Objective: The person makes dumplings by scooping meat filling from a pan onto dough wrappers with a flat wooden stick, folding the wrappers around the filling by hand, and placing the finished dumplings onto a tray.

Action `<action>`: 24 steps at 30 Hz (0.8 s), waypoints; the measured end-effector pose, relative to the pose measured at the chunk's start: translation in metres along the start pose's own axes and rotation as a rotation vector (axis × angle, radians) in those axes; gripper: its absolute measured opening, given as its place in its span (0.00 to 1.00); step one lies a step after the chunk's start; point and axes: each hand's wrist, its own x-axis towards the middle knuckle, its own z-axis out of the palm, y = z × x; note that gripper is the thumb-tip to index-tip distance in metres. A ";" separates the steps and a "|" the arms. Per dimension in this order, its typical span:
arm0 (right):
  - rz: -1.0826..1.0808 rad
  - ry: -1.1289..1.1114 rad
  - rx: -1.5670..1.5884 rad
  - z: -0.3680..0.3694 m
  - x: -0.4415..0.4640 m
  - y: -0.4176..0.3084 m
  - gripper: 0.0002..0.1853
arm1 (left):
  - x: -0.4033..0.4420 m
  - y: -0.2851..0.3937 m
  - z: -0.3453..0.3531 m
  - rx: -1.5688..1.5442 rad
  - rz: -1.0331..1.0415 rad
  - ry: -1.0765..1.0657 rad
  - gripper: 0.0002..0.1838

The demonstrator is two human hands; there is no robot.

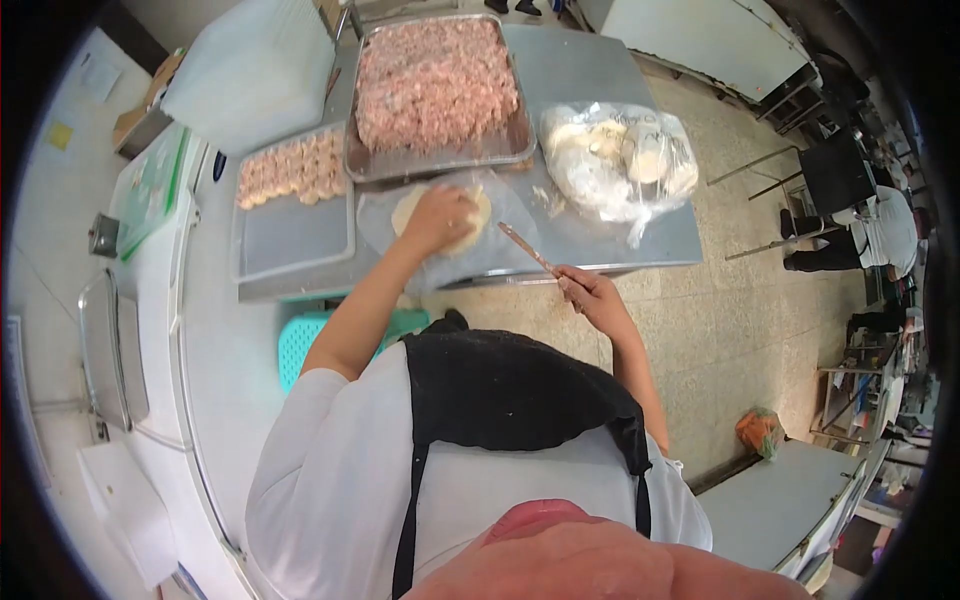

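My left hand (442, 217) rests on a round, flat sheet of pale dough (475, 235), its fingers lying over the top. The dough lies on a sheet of clear plastic (375, 222) at the near edge of the steel table. In my right hand (593, 297) is a long, thin knife (527, 245), brownish along its length, its tip pointing toward the dough. Just beyond stands a deep metal tray (440, 168) heaped with pinkish ground meat (435, 85). At the left, a shallow tray (295, 268) holds rows of small filled dumplings (292, 170) in its far half.
A clear plastic bag (620, 165) of pale dough balls sits on the right of the steel table (665, 225). Stacked translucent trays (255, 75) stand at the back left. A turquoise basket (303, 345) is below the table. Another person (880, 235) is at the far right.
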 end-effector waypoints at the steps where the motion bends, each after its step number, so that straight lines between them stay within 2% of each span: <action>1: -0.013 0.004 -0.022 0.003 0.010 -0.006 0.17 | 0.003 0.001 -0.002 0.006 0.005 -0.072 0.10; 6: -0.046 0.012 -0.033 0.020 0.055 -0.026 0.17 | 0.009 0.000 -0.002 -0.053 -0.009 0.028 0.09; 8: 0.018 -0.072 0.006 0.024 0.066 -0.036 0.18 | 0.008 0.007 -0.010 -0.282 -0.131 0.115 0.09; 12: -0.048 -0.134 -0.104 0.014 0.091 -0.053 0.18 | 0.014 0.002 -0.017 -0.243 -0.085 0.128 0.11; 14: -0.030 -0.164 -0.092 0.006 0.107 -0.065 0.19 | 0.024 0.009 -0.036 -0.801 -0.556 -0.007 0.13; 15: -0.082 -0.185 -0.129 0.003 0.114 -0.072 0.19 | 0.030 0.004 -0.044 -0.801 -0.550 -0.001 0.13; 17: -0.147 -0.248 -0.140 -0.002 0.132 -0.077 0.20 | 0.034 -0.006 -0.064 -0.548 -0.506 0.017 0.14; 18: -0.157 -0.257 -0.153 -0.006 0.142 -0.080 0.20 | 0.039 -0.005 -0.074 -0.546 -0.505 0.037 0.14; 21: -0.201 -0.342 -0.189 -0.011 0.175 -0.082 0.20 | 0.050 -0.009 -0.100 -0.409 -0.450 0.192 0.13; 23: -0.259 -0.368 -0.226 -0.012 0.195 -0.081 0.20 | 0.054 -0.019 -0.107 -0.121 -0.416 0.202 0.12; 24: -0.294 -0.385 -0.261 -0.012 0.203 -0.082 0.21 | 0.055 -0.023 -0.110 -0.107 -0.408 0.210 0.12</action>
